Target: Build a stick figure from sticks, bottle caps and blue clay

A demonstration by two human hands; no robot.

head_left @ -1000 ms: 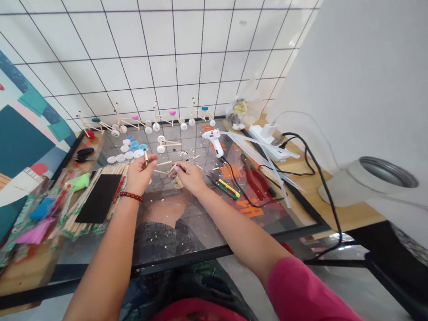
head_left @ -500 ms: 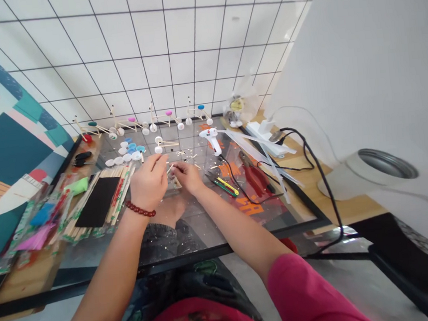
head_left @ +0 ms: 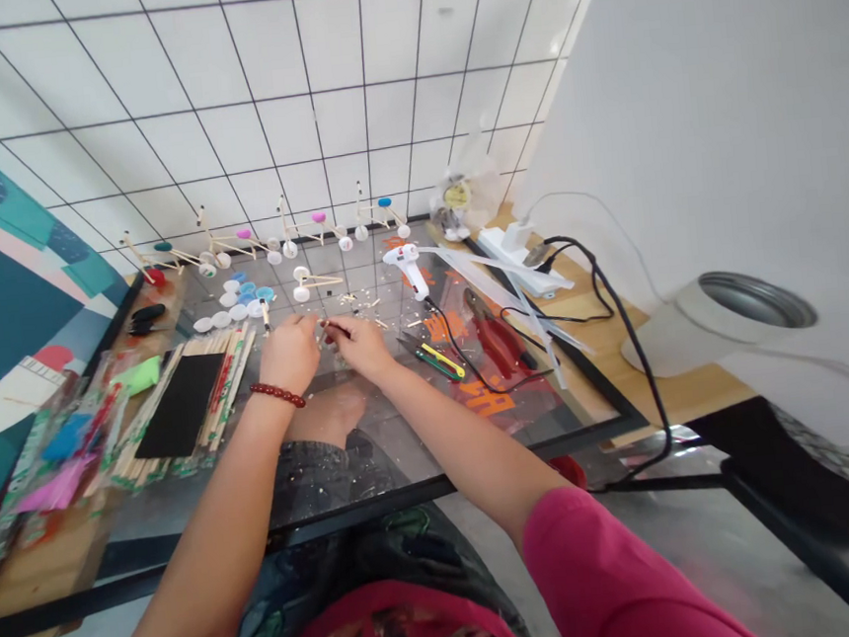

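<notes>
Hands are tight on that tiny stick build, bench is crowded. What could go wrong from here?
The thin wooden stick pinched in the bare right hand, beside the left hand, could slip or snap. The white glue gun sits close, and its black cord loops across the glass tabletop near the right forearm, so a snag might drag it.

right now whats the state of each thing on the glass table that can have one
right hand, pinching a thin wooden stick
left hand, fingers beside that stick, grip unclear
white hot glue gun, lying unheld
red-handled pliers, lying unheld
yellow-and-green utility knife, lying unheld
wooden-stick models on white bottle-cap wheels, standing in a row
</notes>
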